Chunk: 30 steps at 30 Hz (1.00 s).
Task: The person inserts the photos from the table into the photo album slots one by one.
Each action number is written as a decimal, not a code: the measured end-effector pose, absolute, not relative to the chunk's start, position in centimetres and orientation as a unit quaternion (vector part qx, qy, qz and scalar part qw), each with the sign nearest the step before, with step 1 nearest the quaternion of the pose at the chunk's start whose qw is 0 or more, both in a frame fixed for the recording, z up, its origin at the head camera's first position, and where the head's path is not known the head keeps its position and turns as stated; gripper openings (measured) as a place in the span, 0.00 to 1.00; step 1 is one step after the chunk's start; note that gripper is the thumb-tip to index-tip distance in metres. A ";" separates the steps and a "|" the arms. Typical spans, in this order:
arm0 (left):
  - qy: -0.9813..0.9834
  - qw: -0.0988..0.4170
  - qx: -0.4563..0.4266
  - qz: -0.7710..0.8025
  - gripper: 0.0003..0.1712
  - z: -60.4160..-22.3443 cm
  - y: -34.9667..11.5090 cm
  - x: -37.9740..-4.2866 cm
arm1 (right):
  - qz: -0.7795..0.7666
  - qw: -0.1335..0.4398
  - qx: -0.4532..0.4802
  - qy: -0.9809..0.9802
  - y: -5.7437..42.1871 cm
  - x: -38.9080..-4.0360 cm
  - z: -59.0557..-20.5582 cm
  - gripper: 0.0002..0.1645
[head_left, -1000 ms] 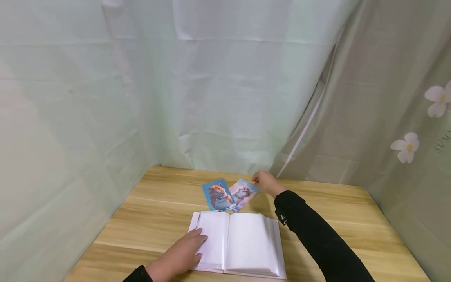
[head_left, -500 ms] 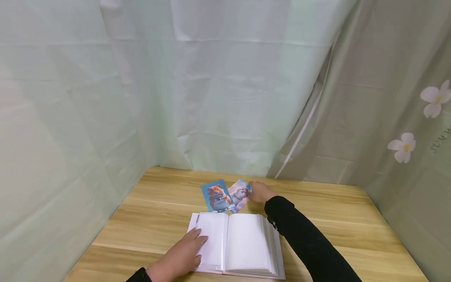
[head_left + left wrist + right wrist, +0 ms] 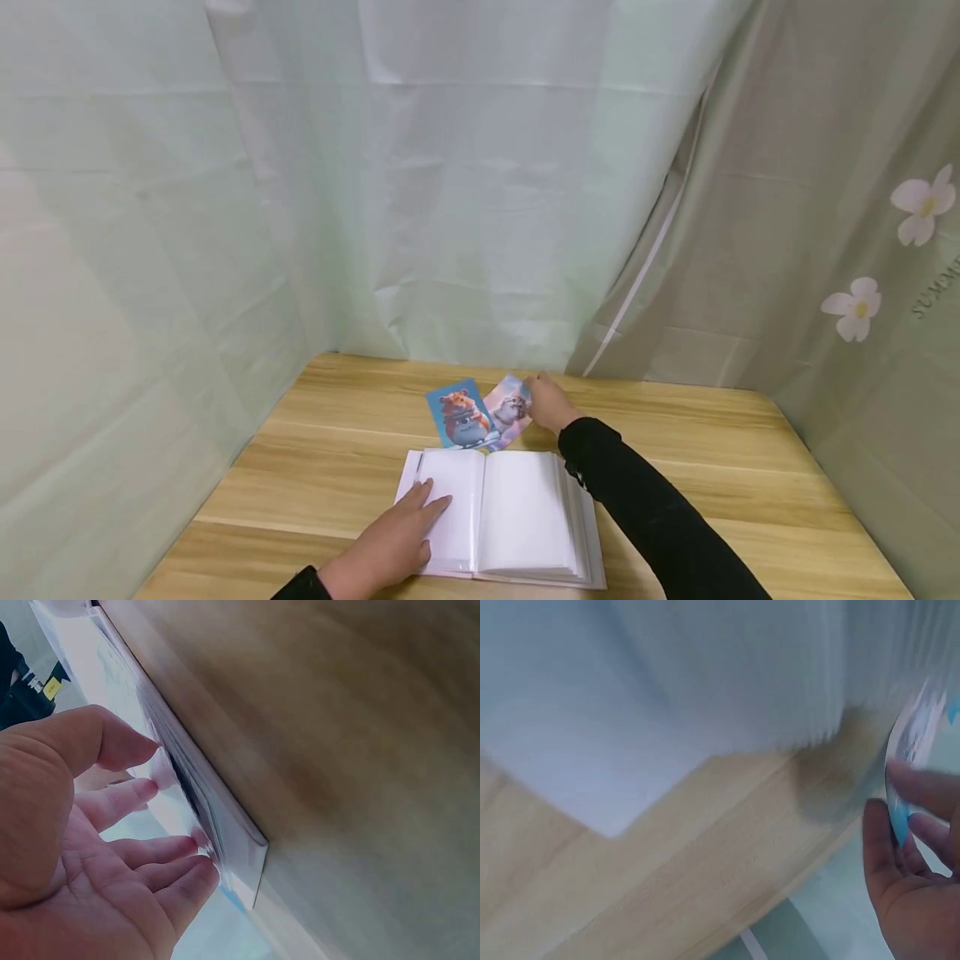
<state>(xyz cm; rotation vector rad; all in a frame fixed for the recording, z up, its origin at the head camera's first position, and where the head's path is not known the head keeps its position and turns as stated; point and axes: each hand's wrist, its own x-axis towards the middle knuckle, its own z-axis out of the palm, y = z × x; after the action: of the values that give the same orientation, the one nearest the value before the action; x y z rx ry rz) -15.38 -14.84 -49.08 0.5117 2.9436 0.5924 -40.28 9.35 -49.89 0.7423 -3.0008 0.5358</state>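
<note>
Room to pass extends over the table (image 3: 750, 467) at left and right. The book (image 3: 525, 512) and left hand (image 3: 393, 537) block the near middle; beyond lie two cards (image 3: 462, 414). A sleeve (image 3: 652, 500) crosses near right; the curtain (image 3: 480, 208) bounds the far edge.

Black sleeves (image 3: 645, 504) on both sides, I notice, and a small pale detail (image 3: 581, 479) glinting under the right cuff (image 3: 588, 439) over there

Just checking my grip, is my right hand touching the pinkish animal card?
Touching. The right wrist view shows the right hand pinching one end of the pinkish card between its fingers.
</note>
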 end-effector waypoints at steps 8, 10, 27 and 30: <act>0.966 0.050 0.165 0.194 0.33 -49.4 -14.6 -15.6 | 0.280 0.027 0.210 -0.936 11.1 -40.4 -47.6 0.28; 0.967 0.055 0.161 0.191 0.33 -49.3 -14.6 -15.7 | 0.300 0.025 0.190 -0.934 11.7 -40.4 -47.0 0.27; 0.969 0.059 0.157 0.182 0.32 -48.9 -14.5 -15.5 | 0.427 0.018 0.104 -0.898 14.9 -40.7 -43.4 0.18; 0.970 0.058 0.162 0.170 0.31 -48.8 -14.5 -15.5 | 0.473 0.009 0.093 -0.876 14.5 -40.8 -42.8 0.17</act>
<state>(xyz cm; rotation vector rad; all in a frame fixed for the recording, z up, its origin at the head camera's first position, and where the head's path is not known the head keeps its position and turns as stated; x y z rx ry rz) -15.49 -14.46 -48.76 0.4912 2.9407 0.5140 -40.77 14.47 -42.81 0.2895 -2.7369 1.4764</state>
